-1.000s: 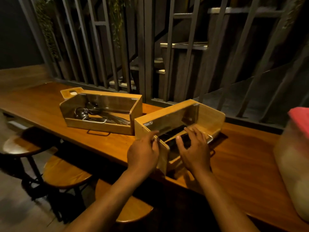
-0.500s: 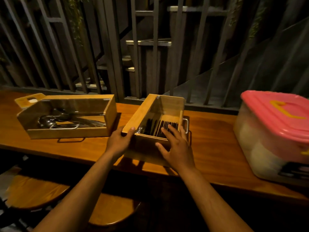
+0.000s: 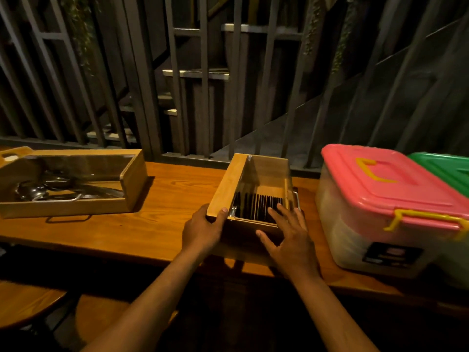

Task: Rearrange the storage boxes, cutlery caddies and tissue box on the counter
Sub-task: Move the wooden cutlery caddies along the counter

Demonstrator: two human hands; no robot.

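A wooden cutlery caddy with a clear lid and dark utensils inside stands end-on in the middle of the wooden counter. My left hand grips its near left corner. My right hand rests on its near end with fingers spread over the clear lid. A second, longer caddy holding ladles and metal utensils lies at the left. A storage box with a pink lid stands at the right, touching one with a green lid. A small wooden box peeks out behind the left caddy.
A dark metal railing runs along the counter's far edge, with stairs behind it. Round wooden stools stand below the near edge at the lower left.
The caddy in my hands has turned from diagonal to end-on and moved right, close to the pink-lidded box. My view has swung right, bringing both lidded boxes into sight.
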